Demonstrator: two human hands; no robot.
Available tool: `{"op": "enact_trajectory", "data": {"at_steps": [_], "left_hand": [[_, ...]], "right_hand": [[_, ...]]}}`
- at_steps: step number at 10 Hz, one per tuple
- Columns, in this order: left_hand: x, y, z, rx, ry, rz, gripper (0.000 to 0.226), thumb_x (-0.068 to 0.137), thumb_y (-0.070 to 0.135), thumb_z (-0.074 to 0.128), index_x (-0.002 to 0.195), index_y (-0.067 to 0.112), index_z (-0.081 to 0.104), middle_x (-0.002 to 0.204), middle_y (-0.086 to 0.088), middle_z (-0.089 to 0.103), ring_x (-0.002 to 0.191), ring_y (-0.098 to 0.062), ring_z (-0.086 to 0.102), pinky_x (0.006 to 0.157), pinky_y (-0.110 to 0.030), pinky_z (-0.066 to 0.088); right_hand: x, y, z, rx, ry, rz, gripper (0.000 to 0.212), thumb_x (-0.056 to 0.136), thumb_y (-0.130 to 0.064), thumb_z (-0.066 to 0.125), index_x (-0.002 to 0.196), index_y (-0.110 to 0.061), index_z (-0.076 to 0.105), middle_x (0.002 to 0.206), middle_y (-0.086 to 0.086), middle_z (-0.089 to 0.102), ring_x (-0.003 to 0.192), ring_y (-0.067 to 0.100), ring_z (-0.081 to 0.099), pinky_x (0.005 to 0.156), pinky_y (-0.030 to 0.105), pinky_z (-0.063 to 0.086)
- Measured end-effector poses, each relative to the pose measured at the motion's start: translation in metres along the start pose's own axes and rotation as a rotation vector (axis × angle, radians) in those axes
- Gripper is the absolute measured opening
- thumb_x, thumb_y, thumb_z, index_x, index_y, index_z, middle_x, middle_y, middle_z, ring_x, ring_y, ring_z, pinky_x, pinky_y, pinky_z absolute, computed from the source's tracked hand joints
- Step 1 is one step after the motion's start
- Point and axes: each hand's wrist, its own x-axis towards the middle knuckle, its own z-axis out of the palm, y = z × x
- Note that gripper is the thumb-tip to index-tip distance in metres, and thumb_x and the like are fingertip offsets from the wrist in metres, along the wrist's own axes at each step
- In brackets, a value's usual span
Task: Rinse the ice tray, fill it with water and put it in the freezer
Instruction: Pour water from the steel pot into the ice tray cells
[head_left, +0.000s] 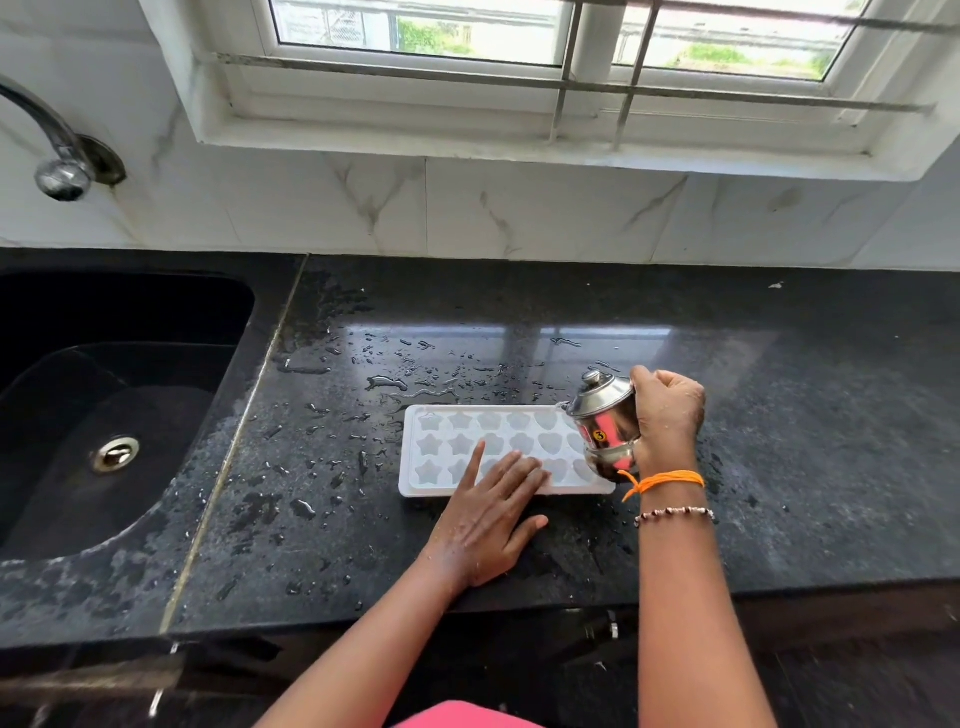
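A white ice tray (447, 441) with star and heart shaped cells lies flat on the wet black counter (779, 415). My left hand (493, 519) rests on the tray's near edge, fingers straight and spread over the front row. My right hand (667, 415) grips a small lidded steel pot (605, 421) and holds it tilted over the tray's right end, its spout close to the top right cells. Whether water flows from it is not visible.
A black sink (104, 415) with a metal drain is set into the counter at the left, with a steel tap (57, 150) above it. Water drops are scattered around the tray. A marble-tiled wall and a window stand behind.
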Motion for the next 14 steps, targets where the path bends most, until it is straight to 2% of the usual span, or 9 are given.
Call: {"op": "enact_trajectory", "data": {"at_steps": [3, 4, 5, 6, 9, 10, 11, 13, 14], "left_hand": [[-0.001, 0.000, 0.000, 0.017, -0.002, 0.000, 0.053, 0.095, 0.048, 0.030, 0.134, 0.018, 0.049, 0.137, 0.002, 0.052, 0.133, -0.019, 0.043, 0.110, -0.050, 0.012], [-0.001, 0.000, 0.001, 0.023, 0.001, 0.002, 0.052, 0.095, 0.048, 0.031, 0.134, 0.018, 0.049, 0.136, 0.002, 0.053, 0.132, -0.019, 0.044, 0.110, -0.051, 0.012], [-0.001, 0.000, 0.002, 0.023, 0.002, 0.001, 0.052, 0.095, 0.048, 0.031, 0.134, 0.018, 0.048, 0.135, 0.002, 0.053, 0.131, -0.019, 0.044, 0.111, -0.051, 0.012], [-0.001, 0.000, 0.002, 0.018, -0.002, 0.001, 0.052, 0.095, 0.048, 0.031, 0.134, 0.018, 0.048, 0.135, 0.002, 0.053, 0.131, -0.019, 0.044, 0.111, -0.050, 0.012], [-0.001, 0.000, 0.000, -0.002, -0.014, 0.027, 0.052, 0.096, 0.048, 0.032, 0.140, 0.021, 0.040, 0.139, 0.003, 0.049, 0.134, -0.020, 0.040, 0.112, -0.050, 0.010], [-0.001, 0.000, 0.000, 0.014, -0.022, 0.055, 0.053, 0.095, 0.048, 0.032, 0.142, 0.022, 0.038, 0.141, 0.003, 0.048, 0.135, -0.021, 0.039, 0.112, -0.051, 0.010], [0.001, 0.004, 0.000, 0.019, -0.025, 0.074, 0.057, 0.094, 0.051, 0.032, 0.142, 0.021, 0.039, 0.142, 0.002, 0.047, 0.135, -0.022, 0.039, 0.112, -0.051, 0.010], [0.005, 0.009, 0.004, -0.027, -0.038, 0.084, 0.058, 0.093, 0.052, 0.032, 0.142, 0.021, 0.037, 0.144, 0.002, 0.044, 0.137, -0.021, 0.037, 0.112, -0.050, 0.009], [0.007, 0.007, 0.006, -0.025, -0.037, 0.067, 0.056, 0.094, 0.049, 0.033, 0.141, 0.021, 0.039, 0.145, 0.003, 0.043, 0.137, -0.020, 0.036, 0.112, -0.050, 0.008]], "right_hand": [[-0.003, -0.001, -0.003, 0.018, -0.012, -0.007, 0.042, 0.077, -0.008, 0.058, 0.043, -0.017, 0.034, 0.032, -0.012, 0.028, 0.042, 0.011, 0.030, 0.046, 0.022, 0.029], [-0.004, -0.002, -0.003, 0.019, -0.027, -0.007, 0.043, 0.076, -0.008, 0.057, 0.043, -0.017, 0.032, 0.025, -0.011, 0.024, 0.034, 0.006, 0.027, 0.038, 0.017, 0.025], [-0.005, -0.003, -0.004, 0.047, -0.021, -0.006, 0.043, 0.075, -0.007, 0.057, 0.042, -0.018, 0.032, 0.026, -0.011, 0.024, 0.039, 0.011, 0.027, 0.043, 0.020, 0.026], [-0.004, -0.004, -0.005, 0.071, -0.023, 0.014, 0.043, 0.077, -0.005, 0.056, 0.043, -0.016, 0.031, 0.026, -0.011, 0.022, 0.033, 0.006, 0.026, 0.037, 0.018, 0.025], [0.006, -0.001, -0.015, 0.481, 0.027, 0.242, 0.033, 0.075, 0.002, 0.050, 0.050, -0.015, 0.036, 0.036, -0.009, 0.030, 0.032, 0.007, 0.028, 0.041, 0.010, 0.028], [0.005, 0.000, -0.021, 0.511, 0.047, 0.279, 0.029, 0.075, -0.001, 0.050, 0.052, -0.014, 0.038, 0.037, -0.008, 0.033, 0.032, 0.007, 0.032, 0.040, 0.009, 0.032], [0.005, 0.000, -0.022, 0.459, 0.061, 0.237, 0.030, 0.075, -0.001, 0.049, 0.051, -0.013, 0.037, 0.038, -0.007, 0.031, 0.032, 0.006, 0.028, 0.039, 0.008, 0.026], [0.012, 0.008, -0.017, 0.295, 0.059, 0.156, 0.037, 0.070, -0.004, 0.052, 0.041, -0.017, 0.033, 0.037, -0.011, 0.026, 0.047, 0.015, 0.025, 0.049, 0.022, 0.023], [0.014, 0.012, -0.015, 0.196, 0.054, 0.102, 0.037, 0.064, -0.012, 0.054, 0.032, -0.014, 0.034, 0.046, -0.006, 0.026, 0.052, 0.016, 0.025, 0.053, 0.030, 0.023]]}}
